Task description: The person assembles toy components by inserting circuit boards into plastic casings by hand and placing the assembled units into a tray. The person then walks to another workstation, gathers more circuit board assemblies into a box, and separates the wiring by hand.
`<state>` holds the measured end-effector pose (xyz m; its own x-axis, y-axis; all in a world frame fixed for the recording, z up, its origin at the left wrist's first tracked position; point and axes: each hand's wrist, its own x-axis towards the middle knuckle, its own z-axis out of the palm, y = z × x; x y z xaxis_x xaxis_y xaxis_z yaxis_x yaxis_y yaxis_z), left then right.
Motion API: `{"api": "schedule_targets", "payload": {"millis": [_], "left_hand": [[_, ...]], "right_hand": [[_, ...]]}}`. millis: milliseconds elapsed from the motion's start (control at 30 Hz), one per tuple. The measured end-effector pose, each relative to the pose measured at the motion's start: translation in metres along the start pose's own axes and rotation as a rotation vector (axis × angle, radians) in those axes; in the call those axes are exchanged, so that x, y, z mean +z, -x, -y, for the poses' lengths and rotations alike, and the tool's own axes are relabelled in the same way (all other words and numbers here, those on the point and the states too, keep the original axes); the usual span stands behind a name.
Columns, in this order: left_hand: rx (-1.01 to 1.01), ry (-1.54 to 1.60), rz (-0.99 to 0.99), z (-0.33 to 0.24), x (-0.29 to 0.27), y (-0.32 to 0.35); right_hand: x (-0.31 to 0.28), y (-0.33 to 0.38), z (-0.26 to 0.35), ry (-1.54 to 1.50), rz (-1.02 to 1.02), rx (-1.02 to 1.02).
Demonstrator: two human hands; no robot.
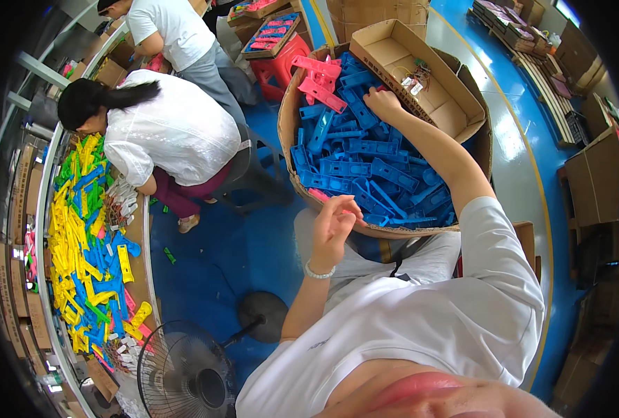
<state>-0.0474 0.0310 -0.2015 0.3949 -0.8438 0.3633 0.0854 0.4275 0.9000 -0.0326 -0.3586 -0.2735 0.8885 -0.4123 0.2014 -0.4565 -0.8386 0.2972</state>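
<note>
A big cardboard box [286,118] in front of my knees is heaped with blue plastic parts [365,167], with a few pink plastic parts [318,80] at its far left. My right hand [384,104] reaches across to the far side and presses palm down into the blue pile; its fingertips are hidden. My left hand [334,226], a bead bracelet on its wrist, hovers at the box's near rim. Its fingers curl around the end of a pink plastic part [337,200].
A smaller open carton [456,111] with small wired pieces rests on the big box's far right. At left, two seated people in white shirts [177,132] work at a bench [142,279] piled with yellow, blue and green parts. A floor fan [184,376] stands below.
</note>
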Motion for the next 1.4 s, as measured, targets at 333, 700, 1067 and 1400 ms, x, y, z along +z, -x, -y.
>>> {"api": "schedule_targets", "payload": {"millis": [333, 700, 1067, 1400], "left_hand": [[0.227, -0.765, -0.066, 0.04, -0.016, -0.094], [-0.443, 0.356, -0.146, 0.083, 0.02, -0.133], [-0.516, 0.357, -0.247, 0.111, 0.009, -0.124], [-0.417, 0.327, -0.242, 0.095, 0.011, -0.129]], "right_hand": [[-0.15, 0.085, 0.029, -0.985, -0.355, 0.227], [-0.092, 0.083, -0.078, -0.869, -0.487, 0.471], [0.052, -0.01, -0.152, -0.87, -0.172, 1.086], [-0.065, 0.027, -0.149, -1.302, -0.651, 0.56]]}}
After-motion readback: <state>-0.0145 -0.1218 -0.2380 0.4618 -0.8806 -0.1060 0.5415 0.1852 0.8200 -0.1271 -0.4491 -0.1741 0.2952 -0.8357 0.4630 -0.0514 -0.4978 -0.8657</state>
